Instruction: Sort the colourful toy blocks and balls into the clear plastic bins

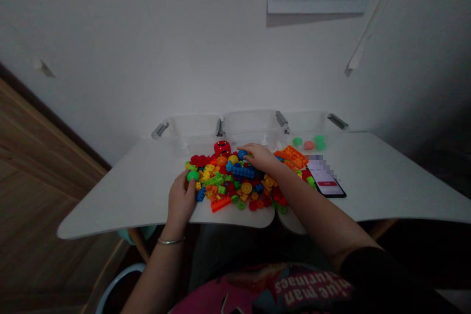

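Observation:
My left hand [181, 198] is closed around a green ball [193, 175] at the left edge of a pile of toy pieces. Across the back of the pile, my right hand [260, 158] has its fingers curled over a blue ball [242, 154]. Between the hands lie an orange ball [221, 161], a yellow ball [233, 159] and a long blue building block [243, 171]. A red piece with a printed face [222, 147] sits at the back. Green, yellow, orange and red blocks and wheels fill the rest of the heap.
Three clear plastic bins stand along the wall: left [193, 125], middle [250, 120] and right [307, 120]. Several green and orange balls [308, 145] show in the right one. A phone [327, 179] lies right of the pile on the white table [390, 181].

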Demonstrator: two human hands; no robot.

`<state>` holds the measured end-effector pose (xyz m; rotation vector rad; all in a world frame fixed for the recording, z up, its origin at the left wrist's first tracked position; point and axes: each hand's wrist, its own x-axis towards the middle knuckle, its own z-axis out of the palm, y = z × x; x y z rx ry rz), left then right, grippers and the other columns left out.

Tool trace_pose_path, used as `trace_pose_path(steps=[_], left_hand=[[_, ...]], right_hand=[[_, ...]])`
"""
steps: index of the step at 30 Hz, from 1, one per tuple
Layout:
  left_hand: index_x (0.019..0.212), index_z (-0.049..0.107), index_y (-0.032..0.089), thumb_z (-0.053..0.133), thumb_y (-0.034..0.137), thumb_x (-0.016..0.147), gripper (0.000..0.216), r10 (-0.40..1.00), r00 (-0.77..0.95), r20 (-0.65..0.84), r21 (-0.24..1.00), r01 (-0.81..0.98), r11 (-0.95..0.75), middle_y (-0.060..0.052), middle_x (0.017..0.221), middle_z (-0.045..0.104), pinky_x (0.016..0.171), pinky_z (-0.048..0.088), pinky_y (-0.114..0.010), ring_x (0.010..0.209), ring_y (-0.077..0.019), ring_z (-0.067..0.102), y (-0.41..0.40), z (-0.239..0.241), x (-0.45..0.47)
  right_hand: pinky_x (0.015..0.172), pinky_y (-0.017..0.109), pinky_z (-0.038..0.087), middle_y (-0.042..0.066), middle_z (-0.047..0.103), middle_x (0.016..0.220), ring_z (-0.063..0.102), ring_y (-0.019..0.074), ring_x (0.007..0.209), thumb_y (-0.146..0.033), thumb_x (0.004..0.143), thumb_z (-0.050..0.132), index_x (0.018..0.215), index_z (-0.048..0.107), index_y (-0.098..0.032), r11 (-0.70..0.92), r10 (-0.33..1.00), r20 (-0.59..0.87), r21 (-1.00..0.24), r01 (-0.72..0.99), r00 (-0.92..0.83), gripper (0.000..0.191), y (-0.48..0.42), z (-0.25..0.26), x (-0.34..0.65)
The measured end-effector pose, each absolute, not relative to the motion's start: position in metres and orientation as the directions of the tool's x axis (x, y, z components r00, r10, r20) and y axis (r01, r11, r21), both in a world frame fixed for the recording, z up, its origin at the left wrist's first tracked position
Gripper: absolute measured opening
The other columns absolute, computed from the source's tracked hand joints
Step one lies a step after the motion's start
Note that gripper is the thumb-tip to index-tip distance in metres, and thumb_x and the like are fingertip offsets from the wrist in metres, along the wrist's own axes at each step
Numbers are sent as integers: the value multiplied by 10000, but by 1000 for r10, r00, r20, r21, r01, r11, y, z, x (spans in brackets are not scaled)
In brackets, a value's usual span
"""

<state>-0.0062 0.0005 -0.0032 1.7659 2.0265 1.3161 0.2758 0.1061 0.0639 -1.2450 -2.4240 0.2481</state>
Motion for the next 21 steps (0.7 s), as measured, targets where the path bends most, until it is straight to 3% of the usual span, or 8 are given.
trace_pose_path(steps=[5,11,16,21], left_hand=[[1239,598,148,417,447,889,494,858,-300,417,677,732,-73,-161,1302,628,1086,426,-489,1220,-300,569,1,-3,-6],[1237,601,151,420,438,887,487,857,-300,418,676,733,-74,-157,1296,633,1086,427,-481,1213,-296,574,0,-2,-6],[1234,600,159,421,440,889,480,857,-298,420,677,732,-77,-156,1298,632,1076,434,-490,1210,-300,577,1,-3,-7],[1229,603,152,422,446,889,484,854,-297,427,674,734,-82,-156,1297,633,1081,432,-488,1214,-301,575,1,-4,-7]], right_hand=[[1021,415,455,66,666,1295,605,269,1185,-255,909,588,1313,633,-289,547,833,276,-271,792,-480,408,101,64,275],[949,415,477,97,693,1204,623,293,1112,-300,857,657,1223,663,-239,484,868,262,-263,835,-421,371,101,66,275],[857,369,495,77,729,1033,657,265,983,-316,816,697,1117,647,-230,404,908,256,-318,858,-333,318,106,64,273],[939,366,479,93,696,1129,632,242,1056,-222,808,633,1137,634,-201,450,884,342,-448,773,-318,330,108,63,279]])
